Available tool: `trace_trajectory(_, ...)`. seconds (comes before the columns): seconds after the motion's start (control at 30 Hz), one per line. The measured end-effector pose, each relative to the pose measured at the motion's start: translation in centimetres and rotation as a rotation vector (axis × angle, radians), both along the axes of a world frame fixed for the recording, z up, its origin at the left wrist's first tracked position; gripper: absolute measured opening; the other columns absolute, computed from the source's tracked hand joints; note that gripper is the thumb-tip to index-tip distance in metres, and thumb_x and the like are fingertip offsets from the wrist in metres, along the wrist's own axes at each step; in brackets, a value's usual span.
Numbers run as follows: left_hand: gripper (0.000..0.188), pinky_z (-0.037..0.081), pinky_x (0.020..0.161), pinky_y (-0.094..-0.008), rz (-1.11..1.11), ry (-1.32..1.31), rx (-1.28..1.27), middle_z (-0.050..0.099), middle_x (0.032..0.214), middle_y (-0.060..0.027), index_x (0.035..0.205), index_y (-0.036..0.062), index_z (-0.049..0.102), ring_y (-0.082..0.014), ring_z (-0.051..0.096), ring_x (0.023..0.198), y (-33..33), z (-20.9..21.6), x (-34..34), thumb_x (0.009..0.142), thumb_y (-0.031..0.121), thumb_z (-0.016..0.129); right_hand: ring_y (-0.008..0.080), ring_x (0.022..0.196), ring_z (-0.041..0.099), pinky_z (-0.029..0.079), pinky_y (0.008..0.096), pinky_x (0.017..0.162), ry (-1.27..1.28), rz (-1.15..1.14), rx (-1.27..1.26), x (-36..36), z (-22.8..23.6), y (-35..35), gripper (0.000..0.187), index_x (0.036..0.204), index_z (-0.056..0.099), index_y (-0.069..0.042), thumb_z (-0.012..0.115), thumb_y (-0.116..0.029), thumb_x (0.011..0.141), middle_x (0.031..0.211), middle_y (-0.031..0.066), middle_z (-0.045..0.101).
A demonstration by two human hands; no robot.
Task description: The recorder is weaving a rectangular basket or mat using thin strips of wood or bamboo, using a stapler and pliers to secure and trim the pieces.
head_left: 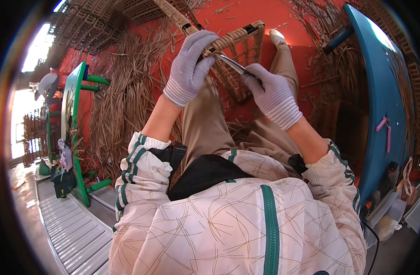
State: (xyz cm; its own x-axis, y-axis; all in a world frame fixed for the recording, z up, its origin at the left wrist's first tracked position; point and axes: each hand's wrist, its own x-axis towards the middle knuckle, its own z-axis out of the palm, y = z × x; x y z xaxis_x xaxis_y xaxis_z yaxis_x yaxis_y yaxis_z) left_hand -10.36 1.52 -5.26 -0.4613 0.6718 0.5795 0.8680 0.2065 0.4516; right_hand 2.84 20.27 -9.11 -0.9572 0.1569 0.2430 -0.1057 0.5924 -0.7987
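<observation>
A woven wicker basket frame (233, 38) with dark bands at its rim is tilted in front of my knees. My gloved left hand (189, 68) is closed around the rim's near left corner, with the thumb against its near side. In my gloved right hand (275, 97) is a pointed metal blade (232, 64), aimed at the rim beside my left thumb. Its handle is hidden in my fingers, so I cannot tell whether it is a knife or scissors. Whether the tip touches the weave is unclear.
Dried strips (127, 87) lie heaped on the red floor (223, 13) at left. A blue tabletop (384, 101) on edge, carrying pink-handled scissors (388, 133), stands at right, and a green-edged one (73, 105) at left. Woven baskets (88, 27) are stacked at the far left. A person (47, 84) is beyond.
</observation>
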Motion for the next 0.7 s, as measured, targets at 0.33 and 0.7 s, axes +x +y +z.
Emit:
trace_trajectory(0.33,0.041,0.049,0.099,-0.0386,0.049,0.031,0.010,0.057,0.127,-0.0164,0.125,0.0052,0.060,-0.0365,0.059,0.118,0.1,0.2,0.1,0.084,0.003,0.060,0.0260,0.074,0.070,0.055,0.0348,0.069,0.039,-0.004,0.050,-0.1,0.5,0.0,0.015,0.107,0.065,-0.002,0.065,-0.010,0.095,0.082,0.0152,0.070)
trace_trajectory(0.7,0.041,0.049,0.098,-0.0381,0.064,0.041,0.024,0.057,0.127,-0.0171,0.124,0.0046,0.060,-0.0367,0.059,0.116,0.1,-0.1,0.0,0.084,0.003,0.059,0.0380,0.067,0.065,0.052,0.0435,0.061,-0.030,-0.064,0.317,0.3,3.9,-0.6,0.014,0.104,0.065,-0.007,0.062,-0.018,0.096,0.073,0.0191,0.065)
